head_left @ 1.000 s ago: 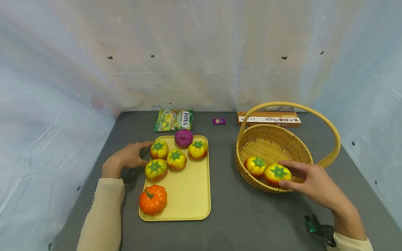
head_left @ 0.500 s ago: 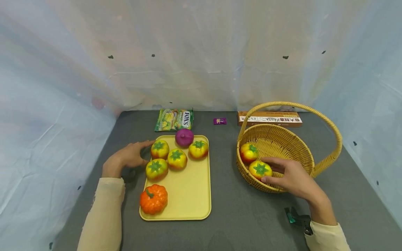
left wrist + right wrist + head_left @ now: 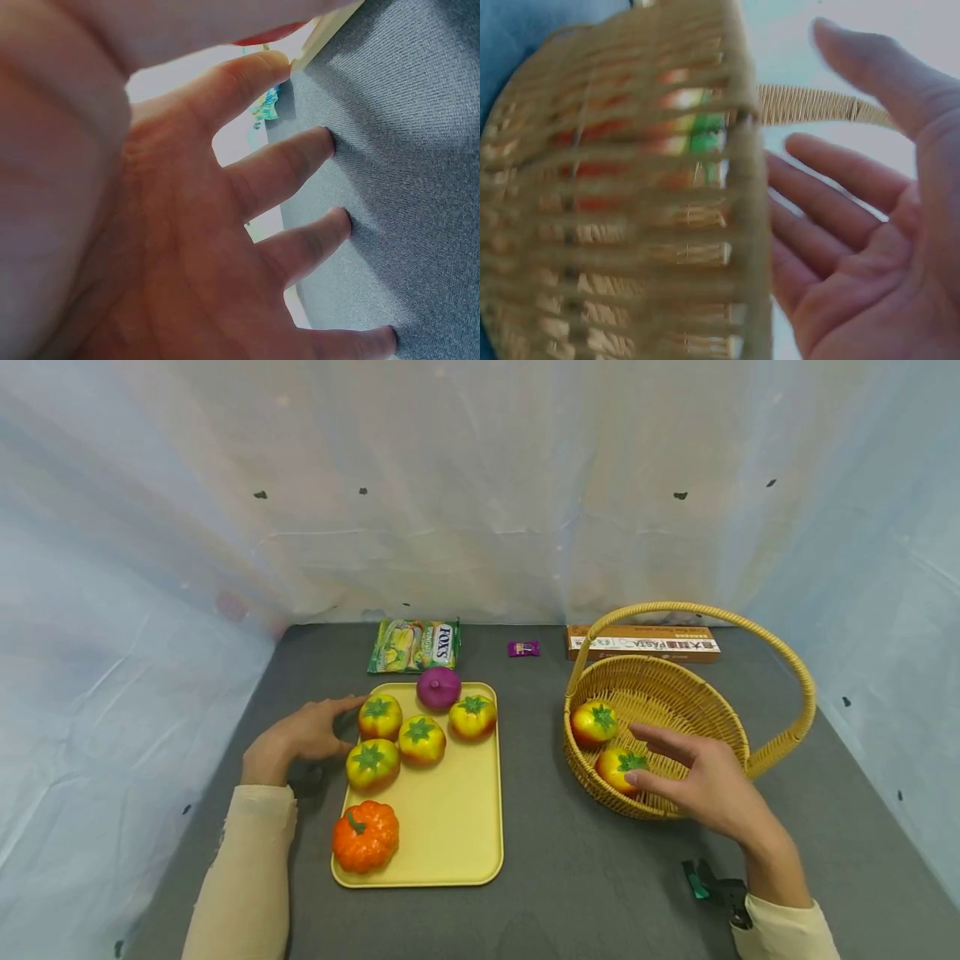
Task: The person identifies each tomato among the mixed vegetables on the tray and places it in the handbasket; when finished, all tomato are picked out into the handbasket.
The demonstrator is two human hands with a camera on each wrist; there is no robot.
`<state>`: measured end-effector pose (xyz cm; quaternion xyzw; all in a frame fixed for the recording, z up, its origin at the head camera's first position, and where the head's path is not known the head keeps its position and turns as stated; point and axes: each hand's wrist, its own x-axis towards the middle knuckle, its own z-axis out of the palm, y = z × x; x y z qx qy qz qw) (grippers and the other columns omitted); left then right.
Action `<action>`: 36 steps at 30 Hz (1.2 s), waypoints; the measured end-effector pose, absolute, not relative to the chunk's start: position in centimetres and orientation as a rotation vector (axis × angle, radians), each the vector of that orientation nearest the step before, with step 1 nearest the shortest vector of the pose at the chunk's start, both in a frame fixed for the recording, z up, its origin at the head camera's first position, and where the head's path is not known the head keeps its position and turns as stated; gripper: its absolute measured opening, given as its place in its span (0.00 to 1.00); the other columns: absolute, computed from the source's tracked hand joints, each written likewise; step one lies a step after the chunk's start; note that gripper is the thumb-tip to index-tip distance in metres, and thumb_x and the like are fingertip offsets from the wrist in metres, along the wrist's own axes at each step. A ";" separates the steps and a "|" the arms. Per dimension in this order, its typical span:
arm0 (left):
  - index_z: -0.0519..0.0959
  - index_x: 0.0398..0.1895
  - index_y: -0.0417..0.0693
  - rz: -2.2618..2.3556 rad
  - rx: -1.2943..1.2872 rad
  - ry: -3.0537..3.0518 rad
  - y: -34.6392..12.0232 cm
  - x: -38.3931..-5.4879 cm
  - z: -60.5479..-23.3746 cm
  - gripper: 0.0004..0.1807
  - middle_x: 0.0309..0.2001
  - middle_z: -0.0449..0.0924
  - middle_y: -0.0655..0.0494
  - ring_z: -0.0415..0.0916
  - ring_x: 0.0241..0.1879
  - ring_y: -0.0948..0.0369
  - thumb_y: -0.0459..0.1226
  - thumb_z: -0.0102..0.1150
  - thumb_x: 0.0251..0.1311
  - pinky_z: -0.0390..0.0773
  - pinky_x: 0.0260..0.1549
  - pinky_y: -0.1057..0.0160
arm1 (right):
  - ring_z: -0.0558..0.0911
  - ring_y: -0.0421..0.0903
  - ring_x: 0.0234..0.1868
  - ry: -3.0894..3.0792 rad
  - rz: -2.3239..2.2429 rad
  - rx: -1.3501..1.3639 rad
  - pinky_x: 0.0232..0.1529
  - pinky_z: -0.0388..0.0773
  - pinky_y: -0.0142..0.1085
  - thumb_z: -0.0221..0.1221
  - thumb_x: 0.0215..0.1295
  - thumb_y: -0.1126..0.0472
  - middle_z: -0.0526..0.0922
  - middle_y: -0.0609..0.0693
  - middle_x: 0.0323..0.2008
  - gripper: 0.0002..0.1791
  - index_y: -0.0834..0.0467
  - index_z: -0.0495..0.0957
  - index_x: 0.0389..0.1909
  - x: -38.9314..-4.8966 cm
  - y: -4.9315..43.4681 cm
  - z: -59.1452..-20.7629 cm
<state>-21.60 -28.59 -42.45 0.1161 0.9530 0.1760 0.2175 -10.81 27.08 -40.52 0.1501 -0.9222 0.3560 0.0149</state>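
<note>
Two yellow-red persimmons lie in the left part of the wicker basket (image 3: 712, 693): a rear one (image 3: 595, 723) and a front one (image 3: 619, 768). My right hand (image 3: 708, 781) hovers over the basket with thumb and fingers spread. Its thumb tip overlaps the front persimmon in the head view, and the right wrist view shows nothing in the palm. My left hand (image 3: 307, 735) stands at the left rim of the yellow tray (image 3: 457, 827), its fingertips resting on the table in the left wrist view. Beside it on the tray sit several persimmons (image 3: 380, 718).
An orange pumpkin (image 3: 365, 837) sits at the tray's front left, a purple onion (image 3: 438, 688) at its back edge. Behind lie a green Fox's packet (image 3: 415, 646), a small purple wrapper (image 3: 523, 648) and a pasta box (image 3: 645, 643). The basket's handle (image 3: 806, 693) arches on the right.
My right hand carried the front persimmon leftward in the basket, the rear one shifting back and left. It has since let go, fingers spreading off the fruit. My left hand stays put.
</note>
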 end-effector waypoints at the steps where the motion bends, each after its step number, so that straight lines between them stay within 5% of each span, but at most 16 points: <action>1: 0.61 0.88 0.52 0.483 0.319 2.640 -28.6 -21.6 -42.4 0.52 0.80 0.66 0.27 0.68 0.75 0.27 0.43 0.76 0.63 0.72 0.68 0.25 | 0.89 0.49 0.64 -2.830 1.147 0.486 0.63 0.81 0.25 0.77 0.68 0.51 0.87 0.51 0.67 0.34 0.51 0.81 0.74 -10.9 26.7 -40.4; 3: 0.61 0.88 0.52 0.477 0.315 2.640 -28.7 -21.5 -42.4 0.52 0.80 0.66 0.27 0.67 0.75 0.27 0.44 0.76 0.63 0.72 0.69 0.24 | 0.86 0.41 0.66 -2.754 1.229 0.555 0.63 0.73 0.16 0.78 0.67 0.56 0.87 0.51 0.67 0.34 0.51 0.82 0.73 -11.2 25.6 -40.3; 6: 0.61 0.88 0.53 0.472 0.314 2.640 -28.8 -21.5 -42.4 0.51 0.80 0.66 0.27 0.67 0.75 0.27 0.44 0.76 0.64 0.71 0.69 0.24 | 0.83 0.34 0.68 -2.664 1.373 0.671 0.67 0.74 0.20 0.79 0.64 0.61 0.87 0.52 0.68 0.35 0.52 0.82 0.72 -12.1 23.5 -40.0; 14: 0.60 0.89 0.54 0.500 0.324 2.626 -28.8 -21.6 -42.7 0.52 0.83 0.60 0.28 0.60 0.79 0.25 0.45 0.76 0.64 0.69 0.70 0.23 | 0.84 0.49 0.71 -2.581 1.635 0.854 0.73 0.80 0.46 0.79 0.64 0.56 0.86 0.41 0.69 0.34 0.44 0.83 0.72 -14.9 16.9 -39.9; 24: 0.60 0.89 0.56 0.502 0.317 2.622 -28.1 -21.8 -42.7 0.51 0.84 0.58 0.31 0.57 0.80 0.25 0.44 0.76 0.64 0.66 0.72 0.22 | 0.86 0.50 0.69 -2.514 1.604 0.864 0.70 0.82 0.51 0.80 0.63 0.51 0.88 0.50 0.67 0.34 0.51 0.84 0.71 -19.1 11.1 -41.1; 36: 0.60 0.89 0.55 0.502 0.299 2.632 -28.5 -21.5 -42.5 0.51 0.84 0.59 0.30 0.56 0.80 0.25 0.43 0.76 0.65 0.64 0.73 0.21 | 0.80 0.58 0.74 -2.844 1.289 0.594 0.74 0.78 0.55 0.77 0.63 0.39 0.81 0.54 0.74 0.48 0.54 0.75 0.80 -20.9 7.6 -44.7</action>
